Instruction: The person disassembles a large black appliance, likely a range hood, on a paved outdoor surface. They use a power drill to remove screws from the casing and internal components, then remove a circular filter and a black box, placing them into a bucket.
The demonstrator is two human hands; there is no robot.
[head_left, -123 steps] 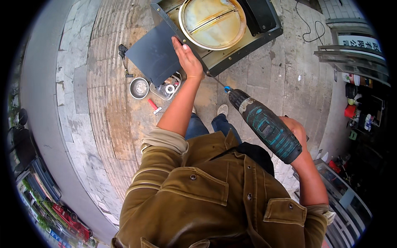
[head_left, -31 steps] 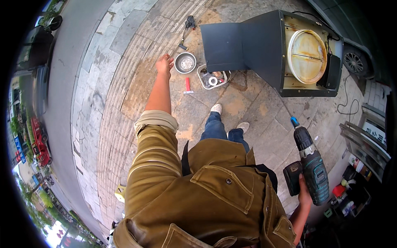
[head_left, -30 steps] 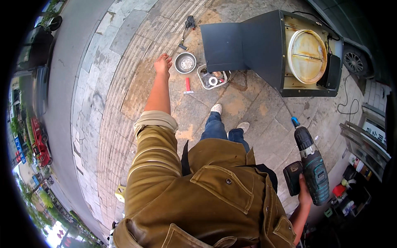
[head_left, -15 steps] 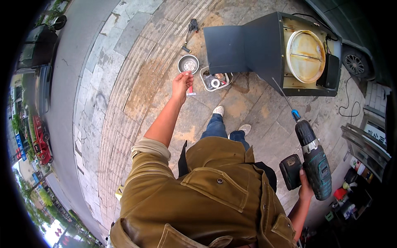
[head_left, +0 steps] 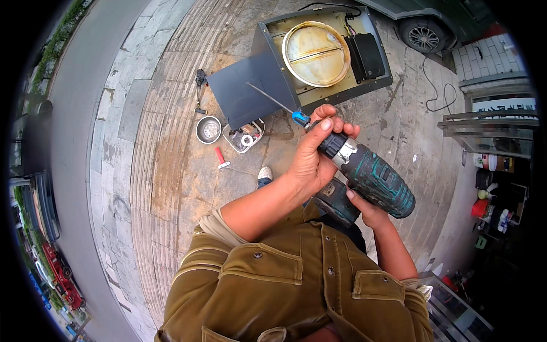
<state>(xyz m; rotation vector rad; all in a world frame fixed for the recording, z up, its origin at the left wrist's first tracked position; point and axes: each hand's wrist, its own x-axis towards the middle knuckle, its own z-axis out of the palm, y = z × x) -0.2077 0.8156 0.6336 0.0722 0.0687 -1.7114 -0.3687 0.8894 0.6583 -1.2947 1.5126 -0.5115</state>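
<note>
Since half a second ago, the left hand (head_left: pixel 312 153) has come across from near the bowl to the front of the drill (head_left: pixel 380 181), and the drill has swung so that its one long bit (head_left: pixel 270 98) slants up and leftward. Places are given from the dark metal casing (head_left: pixel 364 90). Far to its left is one red vehicle (head_left: pixel 61 276). Left of it on the paving lie one dark tool (head_left: pixel 200 78), one round metal bowl (head_left: pixel 208 130) and one red-handled scraper (head_left: pixel 220 155); nearer to it stands one white tub (head_left: pixel 244 150) holding one roll of tape (head_left: pixel 247 140) among small items too jumbled to count. One flat dark panel (head_left: pixel 242 88) juts from its left side, partly over the tub, and one stained round disc (head_left: pixel 310 43) sits within it. Below it, on the person's side, the single drill is held well apart from the casing: the left fingers are curled around the chuck, the right hand (head_left: pixel 371 213) is clamped on the handle, only its thumb plainly showing. One black box (head_left: pixel 367 56) fills its right end; farther right are one wheel (head_left: pixel 423 35) and one looping cable (head_left: pixel 436 108)
</note>
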